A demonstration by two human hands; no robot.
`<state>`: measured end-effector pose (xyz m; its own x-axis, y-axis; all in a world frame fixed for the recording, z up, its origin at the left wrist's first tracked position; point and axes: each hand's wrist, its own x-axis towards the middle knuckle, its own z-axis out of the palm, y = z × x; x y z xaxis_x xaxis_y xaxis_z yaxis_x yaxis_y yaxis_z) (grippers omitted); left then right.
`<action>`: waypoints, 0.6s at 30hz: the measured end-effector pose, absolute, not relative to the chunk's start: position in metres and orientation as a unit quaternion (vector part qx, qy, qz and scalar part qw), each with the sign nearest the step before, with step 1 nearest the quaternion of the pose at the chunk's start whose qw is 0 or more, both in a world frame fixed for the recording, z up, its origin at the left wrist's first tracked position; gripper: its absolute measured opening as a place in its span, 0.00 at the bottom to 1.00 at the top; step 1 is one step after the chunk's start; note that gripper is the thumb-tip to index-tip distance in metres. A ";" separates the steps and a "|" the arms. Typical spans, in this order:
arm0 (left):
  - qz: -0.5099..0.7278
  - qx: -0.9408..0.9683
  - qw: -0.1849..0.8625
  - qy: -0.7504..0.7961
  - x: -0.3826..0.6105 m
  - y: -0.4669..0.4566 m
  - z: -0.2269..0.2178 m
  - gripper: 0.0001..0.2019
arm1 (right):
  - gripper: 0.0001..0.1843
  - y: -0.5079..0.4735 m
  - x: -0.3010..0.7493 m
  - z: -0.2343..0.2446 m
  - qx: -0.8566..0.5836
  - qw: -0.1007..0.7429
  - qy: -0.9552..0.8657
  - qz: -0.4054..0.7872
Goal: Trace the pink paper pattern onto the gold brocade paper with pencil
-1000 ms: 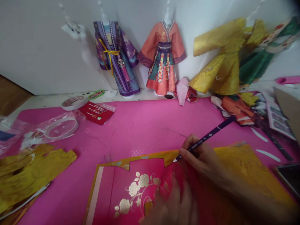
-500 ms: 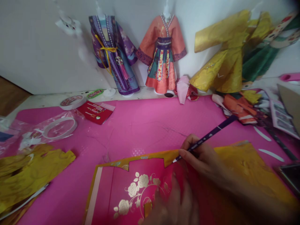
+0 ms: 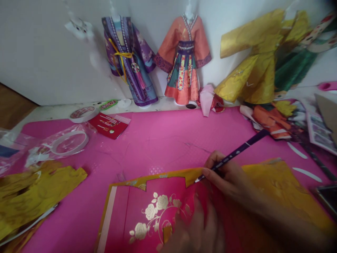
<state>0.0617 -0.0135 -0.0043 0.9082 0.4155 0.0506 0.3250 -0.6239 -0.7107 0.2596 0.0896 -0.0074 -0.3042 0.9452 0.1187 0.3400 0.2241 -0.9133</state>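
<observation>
My right hand (image 3: 226,172) grips a slim dark purple pencil (image 3: 234,153) with a white tip. The tip meets the edge of a pink-red card template (image 3: 137,211), printed with pale gold roses and notched along its top. Beneath the template lies yellow-gold patterned paper or fabric (image 3: 265,179), showing as a strip along the top and left and as a wide area at right. Flat on the template, with fingers spread, rests my left hand (image 3: 197,228), blurred and partly cut off by the lower frame edge.
Small dresses stand at the back: purple (image 3: 131,66), coral (image 3: 184,63), yellow (image 3: 252,70). On the pink mat (image 3: 158,140) lie a tape roll (image 3: 83,115), a red card (image 3: 109,125), a white ring (image 3: 70,143), yellow cut pieces (image 3: 50,186) and scraps (image 3: 271,119).
The scene sits slightly farther right in the view. Both hands keep nearly the same places on the template, and the pencil tip stays near the same edge.
</observation>
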 end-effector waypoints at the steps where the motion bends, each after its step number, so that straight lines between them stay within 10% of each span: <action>1: 0.056 -0.901 0.379 -0.205 0.061 -0.013 -0.004 0.29 | 0.10 0.090 0.260 -0.007 -0.464 0.363 -0.694 0.414; 18: 0.040 -0.910 0.364 -0.195 0.058 -0.009 -0.002 0.26 | 0.10 0.091 0.262 -0.006 -0.477 0.348 -0.687 0.424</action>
